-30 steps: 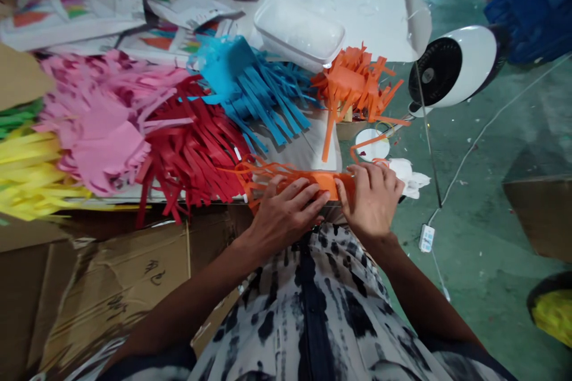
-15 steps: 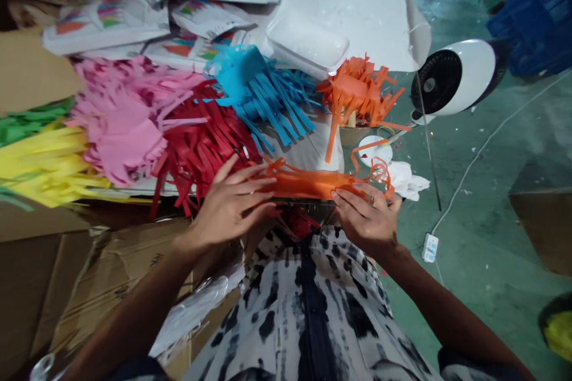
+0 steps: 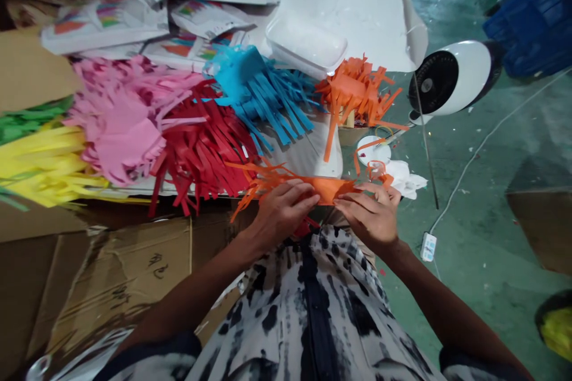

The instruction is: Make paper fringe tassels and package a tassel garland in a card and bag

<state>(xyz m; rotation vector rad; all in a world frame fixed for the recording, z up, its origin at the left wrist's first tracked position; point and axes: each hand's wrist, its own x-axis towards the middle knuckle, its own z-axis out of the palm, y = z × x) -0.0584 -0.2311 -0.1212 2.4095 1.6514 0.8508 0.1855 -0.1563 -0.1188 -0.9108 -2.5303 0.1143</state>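
Fringe of orange strips [image 3: 329, 190] spans the two hands at the near edge of the surface [image 3: 304, 155], its left strands splayed out and touching the red fringe [image 3: 201, 161]. The left hand [image 3: 283, 208] has its fingers bent together over the middle of the orange band and appears clamped on it, though the thumb's hold is partly hidden; the right hand [image 3: 370, 211] pinches the band's right end between thumb and fingers, with a few curled strands beyond them. The likeliest trouble is tangling, since those splayed strands could snag among the red ones. A hard pull between the hands might crease or tear so thin a band, and a slack pinch on the right could let that end slip over the near edge. The orange heap [image 3: 351, 88] sits at the right margin, one long strand hanging, so a knock could send it to the floor. If the fan [image 3: 473, 77] is running, which cannot be told, its draught could stir light strips. As for writing, dark handwritten characters mark the cardboard [image 3: 111, 309] at near left, too blurred to read surely; the packets [image 3: 107, 21] at far left carry coloured pictures and print too small to read; no brand name is legible.
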